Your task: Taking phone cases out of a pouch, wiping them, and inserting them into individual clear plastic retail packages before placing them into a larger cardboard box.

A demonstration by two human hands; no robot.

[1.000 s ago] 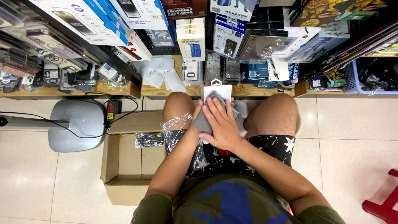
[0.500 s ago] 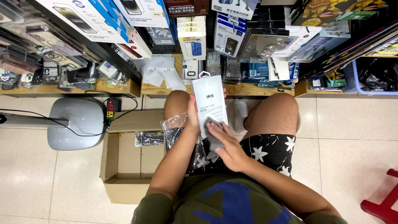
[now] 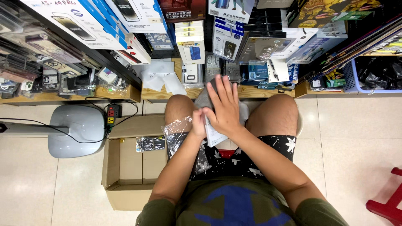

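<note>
Grey flat item (image 3: 206, 98) sits over your lap between your knees, with your right hand (image 3: 225, 108) spread flat on it, fingers extended, and your left hand (image 3: 198, 127) gripping the edge of the white flat package (image 3: 214, 134) beneath, a clear plastic wrapper (image 3: 178, 133) crumpled just beside the left wrist. Keep the right palm flat and pressing evenly, I'd judge, while the left pinches the package edge steady so the two stay aligned. Cardboard box (image 3: 125, 167) stands open on the floor by your left leg, close for setting things down.
</note>
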